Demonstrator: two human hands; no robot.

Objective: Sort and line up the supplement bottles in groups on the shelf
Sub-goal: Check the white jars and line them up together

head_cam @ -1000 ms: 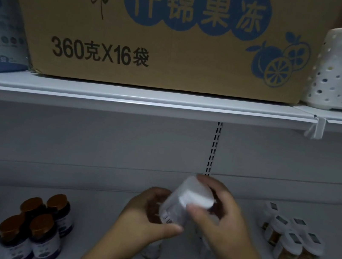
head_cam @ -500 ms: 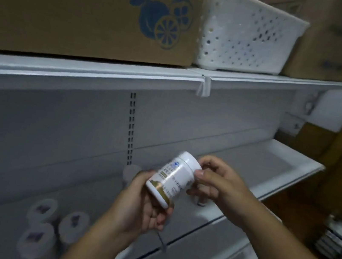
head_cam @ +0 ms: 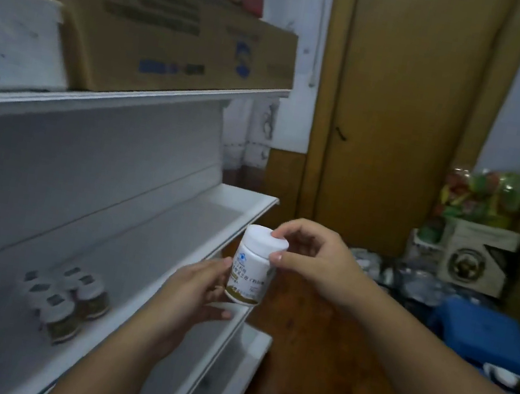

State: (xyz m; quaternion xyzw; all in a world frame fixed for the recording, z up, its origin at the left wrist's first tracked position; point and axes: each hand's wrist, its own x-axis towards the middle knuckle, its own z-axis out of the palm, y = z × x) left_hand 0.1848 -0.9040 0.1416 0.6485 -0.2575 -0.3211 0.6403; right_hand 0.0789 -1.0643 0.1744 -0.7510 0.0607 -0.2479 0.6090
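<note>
White supplement bottle (head_cam: 252,269) is off the shelf (head_cam: 175,251), held upright just past its front edge: left hand (head_cam: 194,292) grasping the body, right hand (head_cam: 310,259) pinching the cap. 1 cluster of jars (head_cam: 65,299) looks grouped already, this bottle isn't placed yet.

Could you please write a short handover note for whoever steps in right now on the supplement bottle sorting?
Left hand: grips the body of the white bottle, held upright off the shelf's front edge.
Right hand: pinches its white cap.
Done: a cluster of white-capped amber bottles stands grouped on the middle shelf.
Left: set the held bottle down in its own group on the shelf; the stretch to the right of the cluster looks free.
</note>
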